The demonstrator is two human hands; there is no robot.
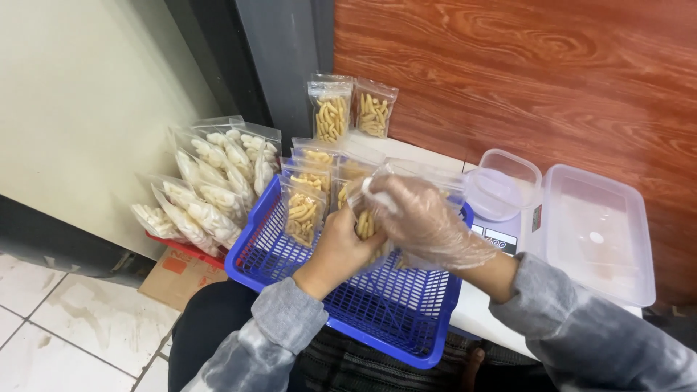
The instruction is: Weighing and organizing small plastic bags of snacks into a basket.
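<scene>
Hands: the left hand [337, 243] is bare and the right hand [421, 218] wears a thin clear glove; both are closed around one small clear bag of yellow snack sticks [365, 223].
Bag place: the bag sits between the two hands, held up over the blue basket [406, 319], which rests on the person's lap.
Grip: the left hand pinches the bag from the lower side; the gloved right hand curls over its top, so I cannot tell if the top is sealed.
Slip risk: the glove looks smooth, and I think the bag could slide out and drop into the basket.
Spill risk: if the top is open and the bag tips, sticks may fall out through the basket holes.
Crush risk: a hard squeeze could snap the sticks inside.
Bump risk: filled bags [303, 210] stand in the basket just beyond the left hand, and a wide move could knock them over.
Further off: a red tray of white snack bags [210, 189] lies well out past the left hand.
Beside the right hand: a scale with a clear tub [502, 185] and a clear lid [595, 232] sit on the white desk [479, 305]; an elbow swing could push them.
</scene>
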